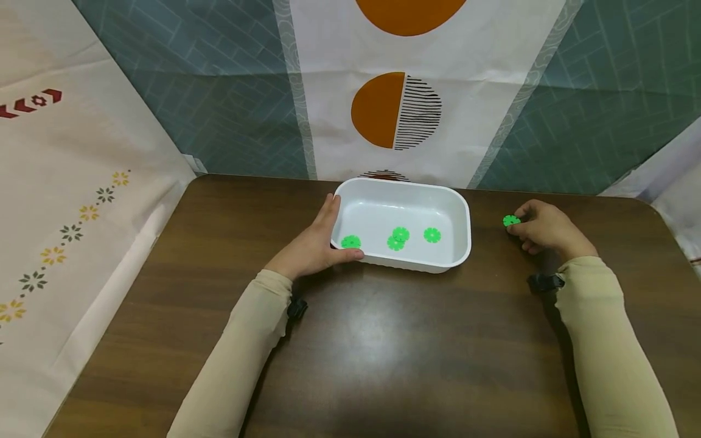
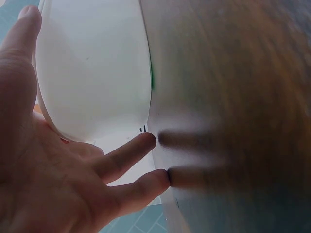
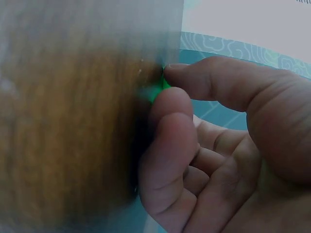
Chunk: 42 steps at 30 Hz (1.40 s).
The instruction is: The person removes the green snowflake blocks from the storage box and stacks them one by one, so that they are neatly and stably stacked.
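A white rectangular tray (image 1: 405,261) stands on the table, and several flat green notched discs (image 1: 432,235) lie in it. My left hand (image 1: 312,240) rests against the tray's left end, thumb along the front rim and fingers spread and fairly straight along the side. In the left wrist view, two of that hand's fingers (image 2: 127,158) reach past the tray's white wall (image 2: 95,68) toward the tabletop. To the right of the tray, my right hand (image 1: 550,230) pinches a green notched disc (image 1: 510,221) between thumb and finger, close over the table. Its fingers mostly hide the disc in the right wrist view.
The brown wooden table (image 1: 416,353) has its back edge just behind the tray. Beyond it hangs a patterned cloth (image 1: 230,121) in teal and white with orange circles. A white flowered cloth (image 1: 109,255) lines the left side.
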Each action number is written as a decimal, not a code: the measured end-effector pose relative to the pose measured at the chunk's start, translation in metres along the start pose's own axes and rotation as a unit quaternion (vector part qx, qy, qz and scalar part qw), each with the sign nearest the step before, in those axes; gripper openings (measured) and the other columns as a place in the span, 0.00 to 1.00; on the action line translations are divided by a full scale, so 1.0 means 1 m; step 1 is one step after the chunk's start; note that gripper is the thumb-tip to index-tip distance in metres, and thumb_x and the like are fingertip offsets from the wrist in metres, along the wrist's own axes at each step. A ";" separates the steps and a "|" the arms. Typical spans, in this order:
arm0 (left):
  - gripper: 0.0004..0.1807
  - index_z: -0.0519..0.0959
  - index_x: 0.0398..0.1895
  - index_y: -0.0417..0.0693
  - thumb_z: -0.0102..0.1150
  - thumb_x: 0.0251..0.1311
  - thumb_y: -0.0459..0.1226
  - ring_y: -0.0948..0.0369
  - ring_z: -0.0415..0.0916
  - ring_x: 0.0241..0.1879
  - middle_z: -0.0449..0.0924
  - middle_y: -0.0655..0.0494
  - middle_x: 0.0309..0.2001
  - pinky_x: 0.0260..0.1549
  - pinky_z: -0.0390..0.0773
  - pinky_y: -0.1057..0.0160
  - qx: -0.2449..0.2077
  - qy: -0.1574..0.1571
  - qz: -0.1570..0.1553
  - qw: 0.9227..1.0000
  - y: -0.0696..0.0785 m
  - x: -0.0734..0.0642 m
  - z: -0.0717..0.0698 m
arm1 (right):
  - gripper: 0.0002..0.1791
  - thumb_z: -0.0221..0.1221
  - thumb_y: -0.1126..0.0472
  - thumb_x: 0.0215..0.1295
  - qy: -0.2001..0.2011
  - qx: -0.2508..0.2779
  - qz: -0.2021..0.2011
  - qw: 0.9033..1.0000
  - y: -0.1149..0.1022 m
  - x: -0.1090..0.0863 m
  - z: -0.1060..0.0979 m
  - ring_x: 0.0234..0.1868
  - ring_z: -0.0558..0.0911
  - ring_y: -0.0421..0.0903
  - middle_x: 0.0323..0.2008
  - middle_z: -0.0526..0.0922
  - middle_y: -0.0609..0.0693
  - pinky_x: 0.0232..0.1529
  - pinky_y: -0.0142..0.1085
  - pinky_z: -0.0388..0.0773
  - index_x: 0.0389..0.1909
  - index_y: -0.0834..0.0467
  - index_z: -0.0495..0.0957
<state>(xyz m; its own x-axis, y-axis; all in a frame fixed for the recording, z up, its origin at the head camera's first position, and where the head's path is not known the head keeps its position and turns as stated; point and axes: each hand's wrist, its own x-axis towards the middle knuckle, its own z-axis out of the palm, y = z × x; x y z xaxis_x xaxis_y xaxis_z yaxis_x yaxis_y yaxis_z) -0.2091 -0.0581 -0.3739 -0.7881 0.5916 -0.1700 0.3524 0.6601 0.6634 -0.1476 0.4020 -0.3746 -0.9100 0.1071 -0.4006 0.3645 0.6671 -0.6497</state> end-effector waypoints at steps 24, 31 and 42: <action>0.76 0.26 0.81 0.52 0.77 0.47 0.61 0.47 0.50 0.75 0.20 0.50 0.81 0.68 0.60 0.53 -0.015 -0.006 0.015 1.000 0.000 0.005 0.000 | 0.28 0.56 0.52 0.76 0.054 -0.039 -0.124 0.990 -0.076 -0.044 -0.001 0.28 0.84 0.52 0.37 0.81 0.63 0.29 0.42 0.83 0.68 0.64 0.66; 0.77 0.27 0.81 0.51 0.77 0.46 0.61 0.46 0.52 0.75 0.20 0.50 0.81 0.68 0.61 0.53 -0.019 -0.001 0.013 1.000 -0.004 0.001 -0.003 | 0.16 0.59 0.57 0.75 -0.007 -0.052 -0.242 0.969 -0.178 -0.047 0.024 0.28 0.81 0.53 0.32 0.81 0.58 0.31 0.41 0.82 0.60 0.54 0.76; 0.74 0.28 0.82 0.54 0.76 0.48 0.61 0.46 0.56 0.73 0.20 0.55 0.81 0.66 0.65 0.53 -0.044 -0.002 0.011 0.999 -0.006 -0.003 0.001 | 0.10 0.59 0.62 0.71 -0.116 -0.070 -0.290 0.947 -0.239 0.010 0.087 0.28 0.82 0.53 0.33 0.82 0.58 0.34 0.42 0.83 0.48 0.60 0.82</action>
<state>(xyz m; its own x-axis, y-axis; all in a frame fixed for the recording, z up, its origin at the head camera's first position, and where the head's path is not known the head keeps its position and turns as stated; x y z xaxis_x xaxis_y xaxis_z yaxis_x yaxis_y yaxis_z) -0.2081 -0.0638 -0.3783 -0.7790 0.6072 -0.1567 0.3234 0.6031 0.7292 -0.2266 0.1796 -0.2794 -0.8751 -0.4615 -0.1455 -0.2271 0.6573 -0.7186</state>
